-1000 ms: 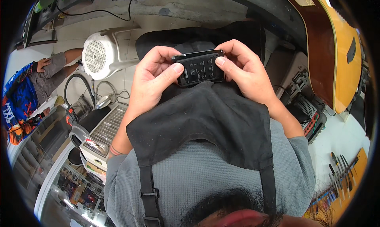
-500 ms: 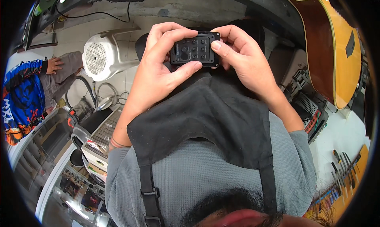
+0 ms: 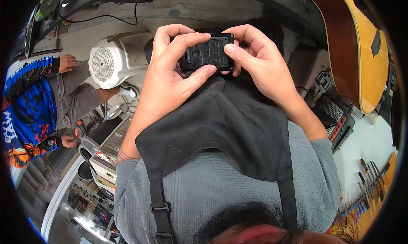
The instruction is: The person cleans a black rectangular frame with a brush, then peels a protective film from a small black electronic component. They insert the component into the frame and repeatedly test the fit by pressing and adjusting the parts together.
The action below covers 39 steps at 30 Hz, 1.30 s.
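Observation:
A black guitar preamp (image 3: 207,52) with small knobs on its face is held between my two hands, above the lap of my black apron (image 3: 212,120). My left hand (image 3: 170,69) grips its left end, with the index finger along the top edge and the thumb at the bottom edge. On the other end, my right hand (image 3: 263,61) is closed, its thumb pressed on the front near the right edge and its fingers curled behind. The preamp's back is hidden from view.
An acoustic guitar body (image 3: 367,69) stands at the far right. Left of my hands is a white plastic stool (image 3: 121,61). Another person in a blue patterned shirt (image 3: 36,99) is at the left. Several files (image 3: 370,182) hang on a wooden board at lower right.
The preamp and both hands have shifted very slightly left, the grip unchanged. At the left, the other person has moved further into view; a leg, a shoe and a second hand now show.

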Motion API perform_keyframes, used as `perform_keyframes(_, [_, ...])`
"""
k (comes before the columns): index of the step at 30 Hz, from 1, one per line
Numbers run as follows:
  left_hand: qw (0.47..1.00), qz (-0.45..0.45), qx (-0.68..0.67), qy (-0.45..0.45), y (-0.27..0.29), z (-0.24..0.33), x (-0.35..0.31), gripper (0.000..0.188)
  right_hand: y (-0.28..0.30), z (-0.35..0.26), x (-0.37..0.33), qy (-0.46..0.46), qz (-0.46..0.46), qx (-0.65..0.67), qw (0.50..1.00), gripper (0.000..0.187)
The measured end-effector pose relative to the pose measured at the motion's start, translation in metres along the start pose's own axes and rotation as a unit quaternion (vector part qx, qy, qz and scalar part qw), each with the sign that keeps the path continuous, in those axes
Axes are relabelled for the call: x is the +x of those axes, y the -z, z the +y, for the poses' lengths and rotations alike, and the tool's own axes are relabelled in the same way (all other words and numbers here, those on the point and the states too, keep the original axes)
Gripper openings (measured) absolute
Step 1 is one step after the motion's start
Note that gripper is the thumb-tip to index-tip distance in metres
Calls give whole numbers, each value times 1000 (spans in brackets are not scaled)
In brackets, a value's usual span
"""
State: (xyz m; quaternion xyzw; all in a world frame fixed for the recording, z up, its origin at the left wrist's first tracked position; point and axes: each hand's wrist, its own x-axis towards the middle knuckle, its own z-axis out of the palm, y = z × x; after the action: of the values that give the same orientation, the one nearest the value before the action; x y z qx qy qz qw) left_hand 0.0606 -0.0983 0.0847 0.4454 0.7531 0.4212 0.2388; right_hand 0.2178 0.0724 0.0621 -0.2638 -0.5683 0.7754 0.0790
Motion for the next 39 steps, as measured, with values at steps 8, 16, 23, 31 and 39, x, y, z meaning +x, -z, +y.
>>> perform_keyframes(8, [999, 7, 37, -14, -1, 3, 0, 58, -2, 5, 3, -6, 25, -5, 1000, 25])
perform_keyframes(16, [958, 47, -270, 89, 2, -3, 0, 42, -8, 4, 3, 84, 34, -31, 995, 18])
perform_keyframes(23, [983, -42, -167, -60, 25, -23, 4, 36, 4, 7, 2, 283, 9, -257, 924, 26])
perform_keyframes(31, [988, -21, -8, -152, 22, -6, 0, 33, 4, 12, 0, 377, -14, -334, 864, 37])
perform_keyframes(39, [980, 30, 39, -195, 9, 6, -3, 35, 3, 19, -4, 421, -3, -352, 836, 42])
